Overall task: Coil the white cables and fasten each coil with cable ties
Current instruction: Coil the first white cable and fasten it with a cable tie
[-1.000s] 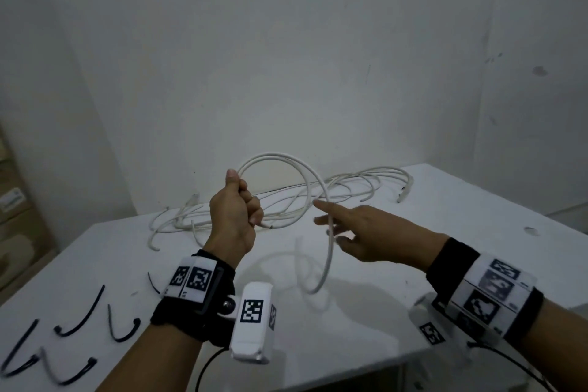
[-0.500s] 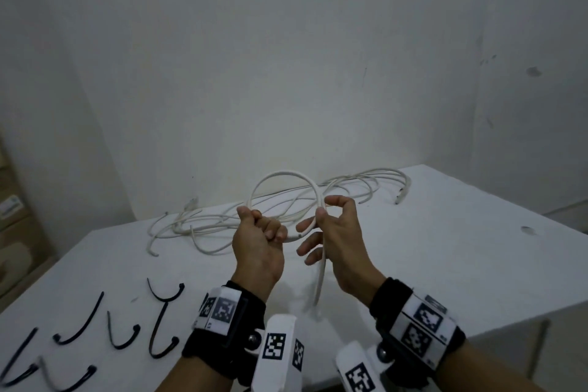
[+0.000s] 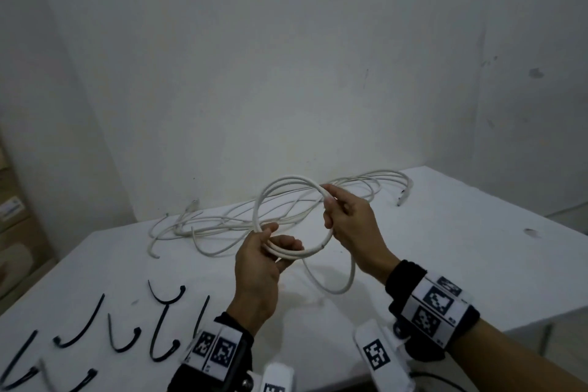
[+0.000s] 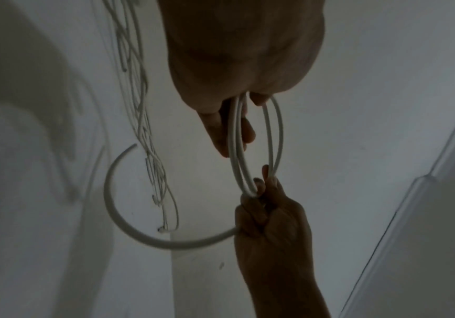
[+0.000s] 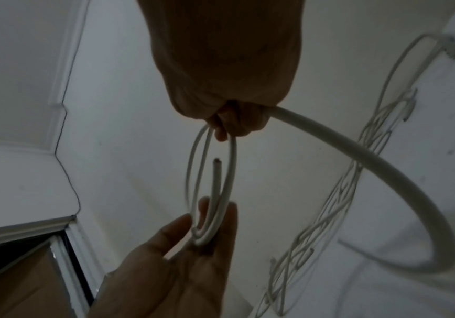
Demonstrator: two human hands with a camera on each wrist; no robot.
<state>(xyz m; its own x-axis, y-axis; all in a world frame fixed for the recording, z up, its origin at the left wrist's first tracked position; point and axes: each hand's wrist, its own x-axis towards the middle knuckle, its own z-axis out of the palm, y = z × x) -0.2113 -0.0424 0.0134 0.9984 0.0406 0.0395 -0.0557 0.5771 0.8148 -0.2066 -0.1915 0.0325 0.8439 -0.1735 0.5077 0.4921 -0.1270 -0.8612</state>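
A white cable coil [image 3: 288,216] of several turns is held in the air above the white table [image 3: 445,248], between the two hands. The left hand [image 3: 257,267] grips the lower near side of the coil: the thumb lies over the turns and the fingers curl beneath them, so the strands are pinched together at that point. In the right wrist view the left hand's fingers [image 5: 174,234] appear only partly bent, with the turns resting across their tips and a cut cable end [image 5: 217,170] standing up inside the loop. The right hand [image 3: 350,219] holds the upper far side of the coil, thumb and curled fingers closed around the strands. From the right hand a free length of the same cable [image 3: 345,283] drops in a loop down to the table surface and curves back up toward the left hand. Behind the hands, against the wall [image 3: 286,57], a loose tangle of white cables [image 3: 206,226] lies spread along the rear of the table, not coiled. At the near left of the table several black cable ties [image 3: 79,331] lie separately, each bent into a hook shape and unfastened, well apart from the coil. Both wrists carry black bands with square printed markers [image 3: 436,302]. Cardboard boxes [image 3: 12,210] stand at the far left edge.
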